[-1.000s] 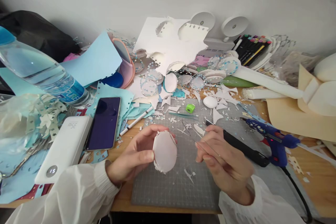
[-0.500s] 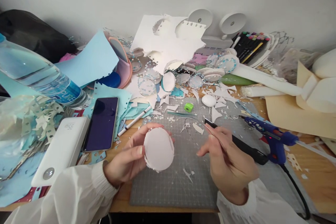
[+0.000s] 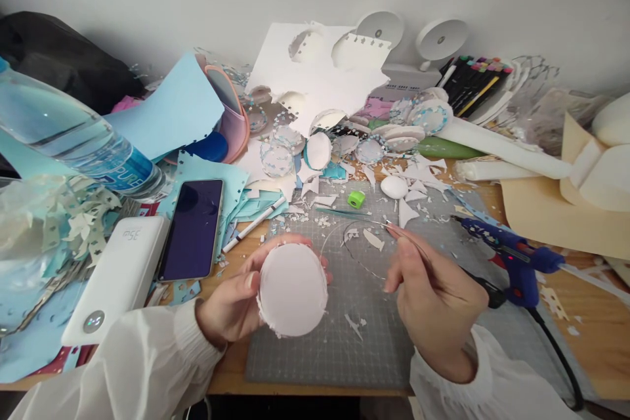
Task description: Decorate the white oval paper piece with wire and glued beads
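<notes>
My left hand (image 3: 239, 295) is closed around the edge of a white round disc (image 3: 293, 290), its thumb at the near left rim and fingertips showing behind the right side. The disc's flat face is turned toward me, and its rim is ragged. In my right hand (image 3: 433, 295), the fingers pinch a slim metal tool (image 3: 407, 236) that looks like tweezers. A thin curved strand (image 3: 355, 260) loops between the tool's tip and the disc; whether it is fixed to the disc I cannot tell. Below both hands lies a grey cutting mat (image 3: 335, 364).
Beyond the mat sit a green sharpener-like block (image 3: 356, 199), paper scraps (image 3: 418, 174) and several decorated discs (image 3: 276, 159). A blue glue gun (image 3: 512, 252) lies right. A phone (image 3: 191, 230), a white power bank (image 3: 115, 282) and a water bottle (image 3: 79, 138) are left.
The disc in my left hand has come a little nearer and lower. My right hand has shifted slightly, and the thin strand now shows as a wider loop toward the disc.
</notes>
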Tool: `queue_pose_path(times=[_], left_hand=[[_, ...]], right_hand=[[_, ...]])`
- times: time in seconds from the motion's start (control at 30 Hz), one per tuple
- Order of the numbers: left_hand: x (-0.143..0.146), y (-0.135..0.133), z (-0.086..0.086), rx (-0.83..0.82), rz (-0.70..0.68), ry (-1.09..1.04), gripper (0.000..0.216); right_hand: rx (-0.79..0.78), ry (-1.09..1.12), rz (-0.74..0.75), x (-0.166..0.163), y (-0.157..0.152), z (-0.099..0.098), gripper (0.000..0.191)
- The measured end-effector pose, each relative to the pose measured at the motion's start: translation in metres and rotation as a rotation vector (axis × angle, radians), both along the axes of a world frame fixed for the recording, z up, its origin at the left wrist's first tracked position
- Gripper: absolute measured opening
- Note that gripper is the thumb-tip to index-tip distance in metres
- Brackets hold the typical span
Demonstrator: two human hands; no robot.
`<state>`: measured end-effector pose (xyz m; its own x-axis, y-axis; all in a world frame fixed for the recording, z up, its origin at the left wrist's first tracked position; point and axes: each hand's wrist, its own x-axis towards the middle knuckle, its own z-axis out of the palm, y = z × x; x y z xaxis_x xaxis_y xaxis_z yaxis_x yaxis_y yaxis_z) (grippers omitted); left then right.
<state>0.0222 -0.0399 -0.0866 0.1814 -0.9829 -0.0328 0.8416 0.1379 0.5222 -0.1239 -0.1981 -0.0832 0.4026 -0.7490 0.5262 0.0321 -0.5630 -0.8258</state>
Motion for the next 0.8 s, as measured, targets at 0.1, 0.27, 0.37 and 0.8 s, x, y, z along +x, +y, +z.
queue_pose_path(times=[0.1,0.27,0.37,0.8], left_hand=[[0.001,0.0,0.0,-0.01,-0.013,0.007,0.055],[0.001,0.0,-0.001,0.002,-0.011,-0.006,0.056],[0.0,0.0,-0.003,0.028,-0.023,-0.062,0.058],[-0.003,-0.008,-0.002,0.082,0.14,-0.351,0.049]], right_hand=[[-0.003,-0.004,-0.002,0.0,0.0,0.001,0.021],[-0.051,0.014,-0.011,-0.001,0.001,0.003,0.022],[-0.196,-0.003,0.042,-0.004,-0.001,0.001,0.031],[-0.498,0.019,0.517,-0.004,0.0,0.016,0.029]])
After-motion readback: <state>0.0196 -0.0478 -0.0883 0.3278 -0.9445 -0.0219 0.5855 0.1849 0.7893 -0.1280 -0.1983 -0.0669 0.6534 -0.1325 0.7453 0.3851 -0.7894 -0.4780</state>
